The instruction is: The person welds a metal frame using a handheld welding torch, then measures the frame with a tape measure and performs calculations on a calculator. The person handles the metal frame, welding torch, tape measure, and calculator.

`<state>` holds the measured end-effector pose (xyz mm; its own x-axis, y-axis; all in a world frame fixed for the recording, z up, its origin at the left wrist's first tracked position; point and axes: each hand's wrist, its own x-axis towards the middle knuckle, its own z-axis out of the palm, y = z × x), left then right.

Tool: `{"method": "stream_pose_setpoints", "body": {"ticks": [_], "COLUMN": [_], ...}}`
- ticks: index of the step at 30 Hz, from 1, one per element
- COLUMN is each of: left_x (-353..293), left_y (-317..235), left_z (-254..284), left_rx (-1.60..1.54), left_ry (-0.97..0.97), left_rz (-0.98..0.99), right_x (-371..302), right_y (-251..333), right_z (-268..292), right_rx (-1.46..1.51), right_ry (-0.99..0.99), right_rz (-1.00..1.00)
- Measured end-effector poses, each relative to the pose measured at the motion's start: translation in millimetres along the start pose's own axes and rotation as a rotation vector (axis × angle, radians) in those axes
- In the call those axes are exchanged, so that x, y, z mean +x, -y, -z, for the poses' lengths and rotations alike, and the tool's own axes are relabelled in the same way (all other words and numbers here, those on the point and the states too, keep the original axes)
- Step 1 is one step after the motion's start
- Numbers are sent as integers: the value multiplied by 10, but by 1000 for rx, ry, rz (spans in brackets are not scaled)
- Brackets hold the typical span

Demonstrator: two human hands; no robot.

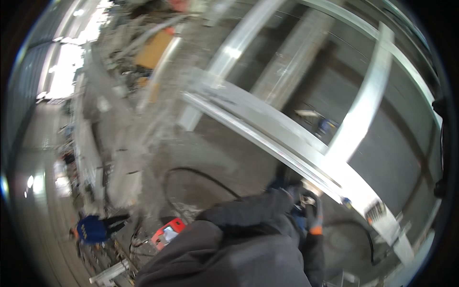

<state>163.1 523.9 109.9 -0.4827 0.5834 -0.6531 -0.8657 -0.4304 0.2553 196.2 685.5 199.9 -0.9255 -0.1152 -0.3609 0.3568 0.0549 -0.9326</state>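
Note:
A large welded-looking frame of pale metal tubes [267, 119] spans the middle and right, close in front of me. My left arm, in a dark sleeve, reaches across to the frame's near edge, where my left hand [281, 185] is mostly hidden and blurred. Beside it my right hand [310, 200] is curled next to the near tube, below an orange band on the sleeve [315, 230]. A small dark object seems to be in its fingers, but blur hides its kind.
A black cable [191, 170] loops over the floor, and another dark cable [366, 232] curves at the right. A red box-shaped machine [168, 233] stands near my leg. A person in blue [92, 229] is at the lower left. Scrap and a cardboard piece [153, 50] lie farther off.

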Motion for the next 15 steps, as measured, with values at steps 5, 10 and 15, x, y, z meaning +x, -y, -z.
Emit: {"method": "stream_pose_setpoints", "body": {"ticks": [5, 10, 15], "left_x": [-259, -189, -11], "left_y": [-24, 293, 675], "left_z": [-168, -334, -446], "left_rx": [-458, -191, 118], "left_ry": [387, -110, -392], "left_rz": [192, 224, 308], "right_x": [-190, -336, -561], "right_y": [386, 30, -372], "right_z": [-245, -131, 165], "right_rx": [-4, 224, 247], "right_ry": [-38, -282, -391], "right_rz": [-86, -135, -162]}}
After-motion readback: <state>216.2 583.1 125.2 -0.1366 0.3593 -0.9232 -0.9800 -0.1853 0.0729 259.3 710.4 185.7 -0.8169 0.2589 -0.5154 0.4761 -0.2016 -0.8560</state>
